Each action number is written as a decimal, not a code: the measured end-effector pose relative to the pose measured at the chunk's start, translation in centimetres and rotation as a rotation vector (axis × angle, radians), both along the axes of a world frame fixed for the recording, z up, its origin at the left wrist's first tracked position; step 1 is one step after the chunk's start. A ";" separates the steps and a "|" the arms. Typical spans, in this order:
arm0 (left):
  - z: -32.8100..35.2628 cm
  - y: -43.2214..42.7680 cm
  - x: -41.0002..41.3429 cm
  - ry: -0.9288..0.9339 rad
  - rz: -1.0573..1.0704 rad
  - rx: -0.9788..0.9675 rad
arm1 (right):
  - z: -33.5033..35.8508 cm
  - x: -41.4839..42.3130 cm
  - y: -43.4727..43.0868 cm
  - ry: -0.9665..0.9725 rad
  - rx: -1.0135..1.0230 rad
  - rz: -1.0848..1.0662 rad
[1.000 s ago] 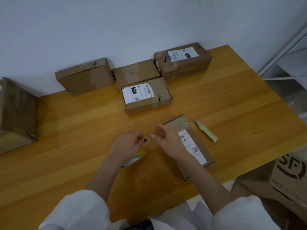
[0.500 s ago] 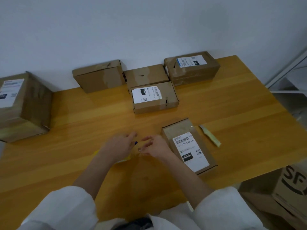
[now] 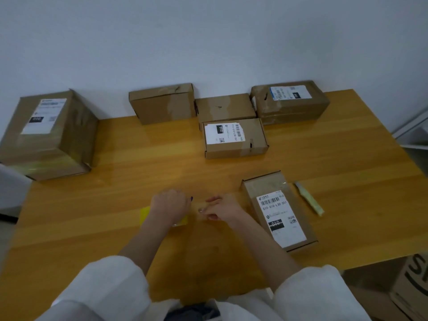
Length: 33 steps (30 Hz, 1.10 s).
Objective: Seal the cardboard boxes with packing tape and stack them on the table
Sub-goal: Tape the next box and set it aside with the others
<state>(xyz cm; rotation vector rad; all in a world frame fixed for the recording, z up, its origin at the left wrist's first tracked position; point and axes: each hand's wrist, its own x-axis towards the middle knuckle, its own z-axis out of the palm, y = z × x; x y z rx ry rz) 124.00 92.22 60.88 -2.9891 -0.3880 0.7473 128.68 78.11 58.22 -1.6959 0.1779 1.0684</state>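
Note:
My left hand (image 3: 170,208) grips a yellow roll of packing tape (image 3: 144,215) low over the wooden table (image 3: 139,181); the hand covers most of the roll. Just right of it, my right hand (image 3: 222,210) has its fingertips pinched together at the roll's edge, on what looks like the clear tape end. A small flat cardboard box (image 3: 279,210) with a white label lies right of my right hand, not touched. Three more boxes (image 3: 162,104) (image 3: 225,107) (image 3: 289,101) stand along the wall, with a labelled one (image 3: 235,137) in front of them.
A large labelled box (image 3: 49,133) stands at the table's far left. A pale yellow-green cutter (image 3: 309,201) lies right of the near box. Beyond the table's right edge are a printed carton (image 3: 414,281) on the floor and a white shelf frame (image 3: 412,133).
My right hand has come off the near box and moved left to the roll, closing the gap between my hands. The view has swung left, bringing the large box fully in.

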 end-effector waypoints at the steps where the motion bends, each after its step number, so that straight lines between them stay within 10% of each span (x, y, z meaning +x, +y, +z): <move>1: 0.0 0.6 -0.1 -0.011 0.031 -0.048 | 0.4 0.1 0.0 0.013 0.023 -0.017; 13: -1.9 0.1 -2.2 -0.622 0.365 -0.562 | 3.9 2.5 -1.2 0.239 0.089 -0.128; 33: -2.0 1.4 -3.4 -0.736 0.402 -0.406 | 2.8 0.9 -0.2 0.198 -0.025 -0.028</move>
